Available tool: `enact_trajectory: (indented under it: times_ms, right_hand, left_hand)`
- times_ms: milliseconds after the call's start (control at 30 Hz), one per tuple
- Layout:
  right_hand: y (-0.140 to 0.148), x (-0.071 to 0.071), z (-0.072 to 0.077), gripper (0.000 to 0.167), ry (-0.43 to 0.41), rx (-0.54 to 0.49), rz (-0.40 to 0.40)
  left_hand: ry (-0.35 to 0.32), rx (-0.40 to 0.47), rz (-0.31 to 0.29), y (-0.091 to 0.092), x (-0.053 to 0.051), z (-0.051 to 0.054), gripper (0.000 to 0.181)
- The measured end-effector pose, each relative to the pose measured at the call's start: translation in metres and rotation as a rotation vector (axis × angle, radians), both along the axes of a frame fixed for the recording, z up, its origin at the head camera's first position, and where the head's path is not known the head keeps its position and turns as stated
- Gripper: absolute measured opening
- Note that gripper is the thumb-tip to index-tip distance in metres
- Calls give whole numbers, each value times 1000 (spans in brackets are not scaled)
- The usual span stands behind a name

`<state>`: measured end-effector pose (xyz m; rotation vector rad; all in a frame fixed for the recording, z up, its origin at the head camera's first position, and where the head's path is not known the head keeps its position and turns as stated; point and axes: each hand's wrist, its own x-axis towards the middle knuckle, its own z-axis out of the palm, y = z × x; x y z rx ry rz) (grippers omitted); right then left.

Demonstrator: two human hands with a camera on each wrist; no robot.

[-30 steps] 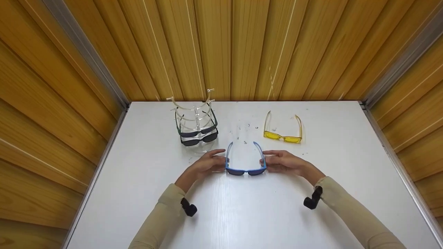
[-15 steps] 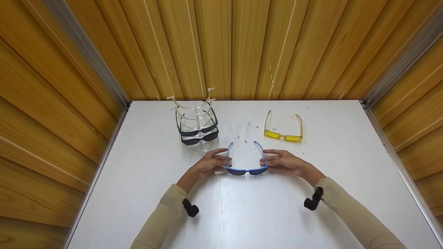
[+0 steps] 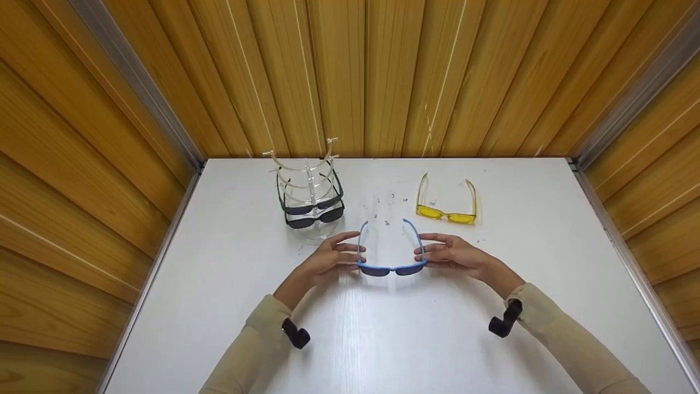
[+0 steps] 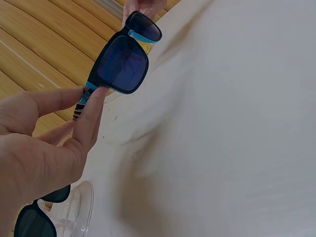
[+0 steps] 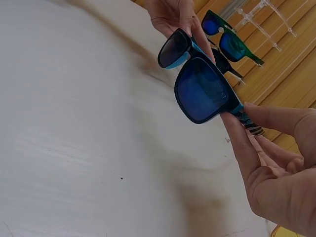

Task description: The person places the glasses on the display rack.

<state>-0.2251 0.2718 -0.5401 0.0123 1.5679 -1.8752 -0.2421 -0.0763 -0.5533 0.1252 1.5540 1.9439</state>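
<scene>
Blue-framed sunglasses with dark lenses are held over the white table, their temples unfolded and pointing away from the person. My left hand pinches the left temple near the hinge between thumb and fingers. On the other side, my right hand pinches the right temple in the same way. Both wrist views show the front of the sunglasses with bluish lenses; in the right wrist view a patterned temple runs between the fingers of the right hand.
A clear display stand at the back left carries green-framed sunglasses above black sunglasses; its upper arms are bare. Yellow glasses lie unfolded at the back right. Wooden panel walls border the table.
My right hand has shifted slightly to the right, and the temples stand a little wider apart. The sunglasses stay nearly in the same place, held by both hands.
</scene>
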Motion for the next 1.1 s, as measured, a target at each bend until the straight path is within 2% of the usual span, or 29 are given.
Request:
enact_trajectory:
  times_ms: [200,467,667,1100]
  right_hand:
    - [-1,4,8,75,3,-18,-20]
    - [-4,5,18,73,18,-25,-46]
    - [-9,4,28,72,49,-37,-55]
    - [-23,-4,55,66,133,-25,-72]
  left_hand:
    - [4,2,39,-2,4,6,69]
    - [28,0,51,-5,6,15,69]
    - [53,-4,74,-9,8,27,67]
    - [160,-29,111,-21,13,58,67]
